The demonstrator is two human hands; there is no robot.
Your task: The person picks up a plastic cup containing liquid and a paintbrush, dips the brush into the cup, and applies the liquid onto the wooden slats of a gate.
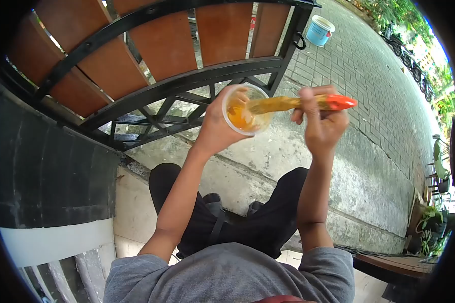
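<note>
My left hand is closed around a clear plastic cup, tilted so that its open top faces me. Amber-yellow liquid lies inside the cup. In my right hand is a paintbrush, pinched between the fingers by its handle, whose end is bright red-orange. The brush lies almost level, with its bristle end over the mouth of the cup. That end is smeared by motion.
A gate with brown slats and a black metal frame stands close ahead on the left. A light-blue bucket sits on the paving beyond it. Potted plants line the right side.
</note>
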